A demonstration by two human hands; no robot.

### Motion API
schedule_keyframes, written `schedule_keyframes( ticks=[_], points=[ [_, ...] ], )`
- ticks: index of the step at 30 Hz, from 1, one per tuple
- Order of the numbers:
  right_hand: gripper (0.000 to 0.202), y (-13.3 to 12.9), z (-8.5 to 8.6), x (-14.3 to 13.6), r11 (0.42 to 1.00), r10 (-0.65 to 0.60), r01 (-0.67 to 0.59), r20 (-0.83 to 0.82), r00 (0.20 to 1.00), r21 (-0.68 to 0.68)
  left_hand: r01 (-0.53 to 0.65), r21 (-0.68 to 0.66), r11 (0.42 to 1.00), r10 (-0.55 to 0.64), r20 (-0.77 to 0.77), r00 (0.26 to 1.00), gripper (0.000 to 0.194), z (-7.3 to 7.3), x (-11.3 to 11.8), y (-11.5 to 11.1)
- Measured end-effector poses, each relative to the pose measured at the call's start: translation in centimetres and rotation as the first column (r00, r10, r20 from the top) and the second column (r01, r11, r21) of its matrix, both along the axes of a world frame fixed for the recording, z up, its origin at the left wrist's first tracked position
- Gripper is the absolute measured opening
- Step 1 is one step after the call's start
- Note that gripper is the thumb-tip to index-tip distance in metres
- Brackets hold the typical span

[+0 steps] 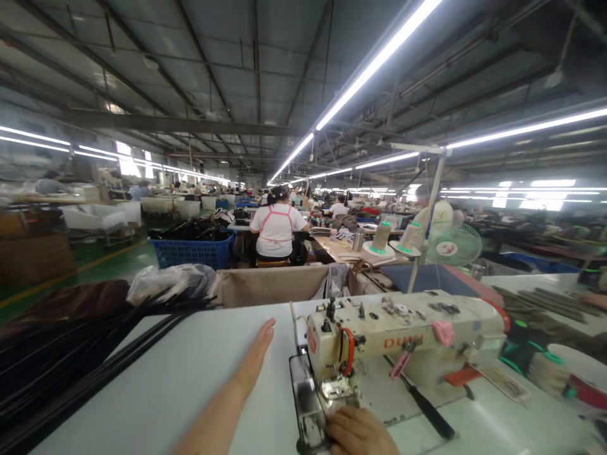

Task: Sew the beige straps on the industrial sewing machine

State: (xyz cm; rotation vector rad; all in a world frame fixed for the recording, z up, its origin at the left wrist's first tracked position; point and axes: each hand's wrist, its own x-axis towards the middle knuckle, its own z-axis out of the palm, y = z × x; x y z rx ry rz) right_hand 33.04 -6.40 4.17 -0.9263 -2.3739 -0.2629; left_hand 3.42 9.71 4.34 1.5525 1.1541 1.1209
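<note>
My left hand (260, 346) is held edge-on above the pale tabletop (190, 373), left of the sewing machine (403, 335). Its fingers are stretched out and it holds nothing. At the bottom, my right hand (358, 431) rests by the machine's metal needle plate (310, 404), just below the presser foot area. The fingers there are bent and close together; their tips and anything under them are hidden. A black-handled tool (427, 407) lies on the machine bed, and a pink clip (401, 365) hangs near the arm.
Long black strips (61, 373) are heaped along the table's left side. Beyond the table stand a beige fabric-lined bin (270, 284) and a blue basket (192, 251) of dark pieces. A co-worker (277, 227) sits ahead, facing away. Thread cones (380, 237) and a green fan (450, 245) stand behind the machine.
</note>
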Motion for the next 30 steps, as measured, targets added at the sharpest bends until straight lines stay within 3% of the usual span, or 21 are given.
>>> schedule_keyframes(
  ticks=[5,11,15,19,24,30],
  points=[
    [0.024,-2.0,2.6,-1.5,0.987,-0.108,0.107,0.002,0.994,-0.117,-0.021,-0.037,0.999,0.025,0.096,0.995,0.061,1.8,-0.1,-5.2],
    [0.026,-2.0,2.5,-1.5,0.988,-0.097,0.096,-0.001,0.995,-0.121,-0.133,-0.128,0.983,0.147,0.106,0.983,0.033,0.3,2.1,-10.2],
    [0.025,-1.9,2.5,-1.5,0.988,-0.095,0.094,-0.004,0.995,-0.123,-0.083,-0.080,0.993,0.092,0.112,0.989,0.024,0.2,4.2,-12.8],
    [0.026,-1.9,2.7,-1.7,0.988,-0.093,0.090,-0.017,0.996,-0.128,-0.091,-0.045,0.995,0.096,0.129,0.987,0.035,0.6,4.2,-13.1],
    [0.026,-1.9,2.5,-1.6,0.984,-0.096,0.093,-0.012,0.995,-0.151,-0.173,-0.116,0.978,0.183,0.088,0.979,0.027,0.4,2.9,-12.0],
    [0.026,-1.8,2.3,-1.4,0.980,-0.106,0.103,-0.010,0.994,-0.170,-0.166,-0.150,0.975,0.181,0.089,0.979,0.026,1.1,2.9,-12.2]
  ],
)
